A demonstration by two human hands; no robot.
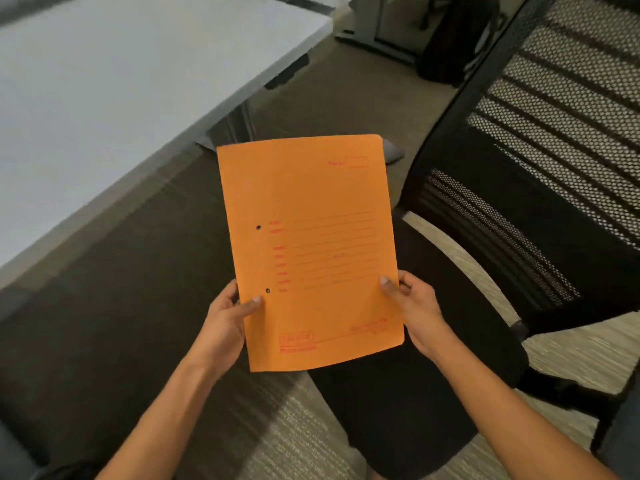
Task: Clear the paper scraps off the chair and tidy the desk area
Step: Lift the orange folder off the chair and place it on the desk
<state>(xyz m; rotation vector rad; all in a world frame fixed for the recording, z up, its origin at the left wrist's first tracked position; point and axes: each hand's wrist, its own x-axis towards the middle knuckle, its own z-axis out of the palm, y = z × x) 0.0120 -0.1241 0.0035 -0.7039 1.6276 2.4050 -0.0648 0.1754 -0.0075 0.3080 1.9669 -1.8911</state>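
Orange card folder (308, 244), flat and rectangular, pinched by left hand (225, 327) and right hand (415, 306).

open floor between desk and chair

the pale desk (104, 98) closes the left side, its corner reaching toward the top; the black mesh chair (540, 188) walls the right. carpet (145, 306) runs free between them, under the held orange folder (311, 251).
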